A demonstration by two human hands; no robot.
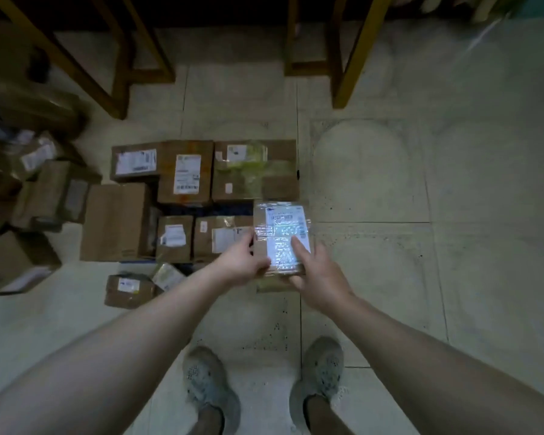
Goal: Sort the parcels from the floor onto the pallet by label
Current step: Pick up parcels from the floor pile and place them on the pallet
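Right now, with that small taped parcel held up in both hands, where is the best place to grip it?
By its long side edges, one hand from each side, as the left hand and right hand do. The small taped parcel is flat and glossy with tape, so edge grips probably slip less and leave its label readable.

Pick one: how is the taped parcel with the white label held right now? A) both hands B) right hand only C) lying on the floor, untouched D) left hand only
A: the left hand grips the left edge of the parcel and the right hand supports its right side, thumb on the label, above the floor.
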